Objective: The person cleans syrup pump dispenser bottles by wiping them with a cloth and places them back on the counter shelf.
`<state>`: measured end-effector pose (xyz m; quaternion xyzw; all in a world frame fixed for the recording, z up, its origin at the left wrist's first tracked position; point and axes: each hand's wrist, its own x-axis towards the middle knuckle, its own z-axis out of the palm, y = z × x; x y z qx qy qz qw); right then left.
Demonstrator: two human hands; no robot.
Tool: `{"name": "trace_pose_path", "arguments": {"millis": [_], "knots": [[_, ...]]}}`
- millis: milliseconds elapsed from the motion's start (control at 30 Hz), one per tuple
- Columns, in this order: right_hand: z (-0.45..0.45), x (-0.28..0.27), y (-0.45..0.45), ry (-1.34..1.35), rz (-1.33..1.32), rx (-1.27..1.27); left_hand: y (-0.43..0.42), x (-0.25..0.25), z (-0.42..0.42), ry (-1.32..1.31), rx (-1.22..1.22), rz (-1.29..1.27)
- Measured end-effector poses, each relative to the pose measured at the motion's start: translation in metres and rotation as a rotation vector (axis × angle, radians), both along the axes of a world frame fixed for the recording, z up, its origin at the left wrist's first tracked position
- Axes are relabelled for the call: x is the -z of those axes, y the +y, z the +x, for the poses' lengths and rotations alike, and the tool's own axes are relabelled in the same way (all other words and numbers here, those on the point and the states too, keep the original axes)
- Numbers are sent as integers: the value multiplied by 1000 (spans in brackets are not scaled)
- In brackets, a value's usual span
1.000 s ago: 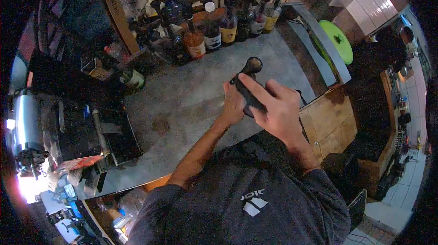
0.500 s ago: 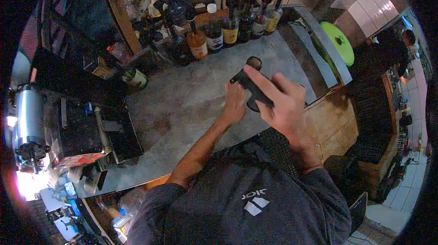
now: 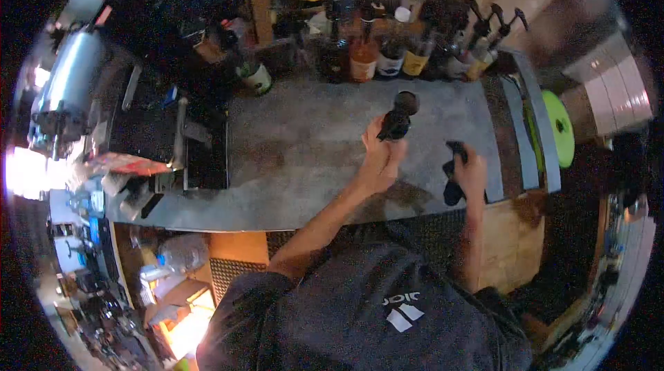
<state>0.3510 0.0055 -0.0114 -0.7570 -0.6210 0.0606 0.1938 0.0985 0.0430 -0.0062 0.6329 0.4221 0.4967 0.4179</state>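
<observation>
Mid-frame, the left hand (image 3: 382, 163) gripped a dark tool (image 3: 396, 125) and, right of centre, the right hand (image 3: 472, 174) grasped a black object (image 3: 453, 192), a holding step seemingly needing steadiness next.

1 head-worn view, facing forward and down, near the grey counter (image 3: 297, 143)

I can't read any word for certain on my feed. White lettering (image 3: 400, 298) above a white emblem (image 3: 404, 317) marks the dark shirt (image 3: 332, 316), too blurred to spell. Along the bench's (image 3: 297, 150) back edge, the amber bottle's label (image 3: 362, 70) and the yellow label (image 3: 414, 63) are illegible to me.
</observation>
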Motion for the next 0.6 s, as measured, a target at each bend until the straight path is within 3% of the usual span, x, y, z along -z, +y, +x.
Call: {"name": "trace_pose_path", "arguments": {"millis": [33, 67, 100, 167, 200, 267, 300, 400, 433, 600], "knots": [[-3, 4, 5, 43, -221, 11, 3, -4, -5, 133, -59, 123], [0, 24, 5, 43, -228, -24, 3, -6, -9, 274, -114, 234], [2, 52, 5, 15, -97, -100, 4, -5, -12, 283, -143, 224], [-9, 53, 11, 91, 151, -307, 14, 0, -18, 426, -324, 225], [-9, 62, 17, 100, 152, -328, 21, 8, -21, 436, -344, 223], [-7, 94, 26, 53, -168, -318, 30, 26, -31, 714, -463, 135], [-13, 101, 24, 26, -148, -305, 31, 14, -36, 594, -590, 221], [-30, 99, 29, 124, -309, -223, 22, 6, -56, 607, -681, 167], [-31, 102, 26, 61, -186, -274, 19, 2, -61, 611, -691, 167], [-34, 110, 20, 25, -181, -297, 1, 19, -61, 610, -623, 23]]}}
